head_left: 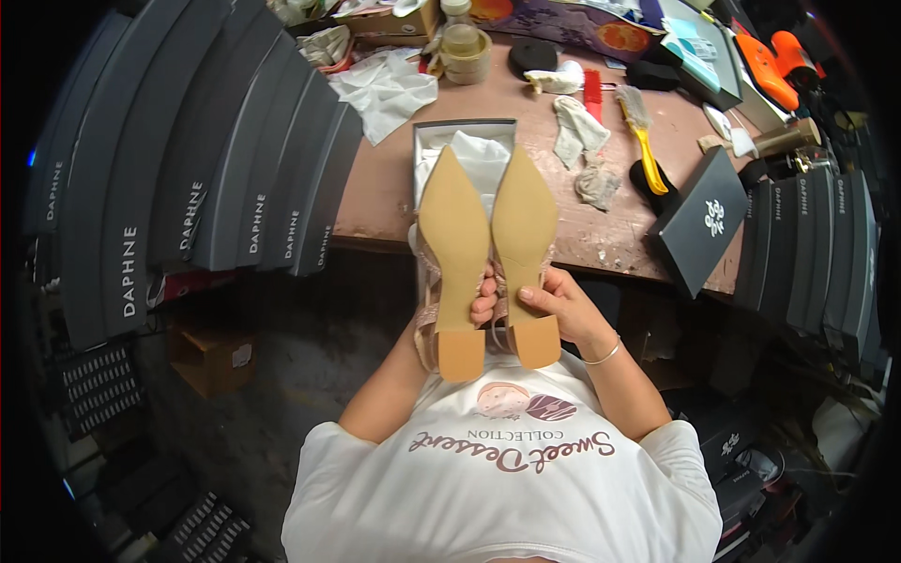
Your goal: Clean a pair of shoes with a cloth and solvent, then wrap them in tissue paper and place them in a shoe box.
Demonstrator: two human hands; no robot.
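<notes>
Two pointed-toe shoes with tan soles and block heels are held side by side, soles up and toes pointing away from me. My left hand (pixel 483 296) is closed around the left shoe (pixel 455 225), its fingertips showing at the inner edge; the rest of that hand is hidden behind the shoe. Gripping the right shoe (pixel 524 220) near the heel, my right hand (pixel 565 305) has its thumb pressed on the sole. Under the toes, an open shoe box (pixel 466 124) with white tissue paper (pixel 479 161) sits at the table's front edge, partly covered by the shoes.
Stacks of dark shoe boxes (pixel 202 159) rise on the left, with more boxes (pixel 817 253) on the right. A dark box lid (pixel 699 223) juts over the table (pixel 385 188) edge. Beyond lie a yellow-handled brush (pixel 644 141), rags (pixel 580 131) and crumpled paper (pixel 389 92).
</notes>
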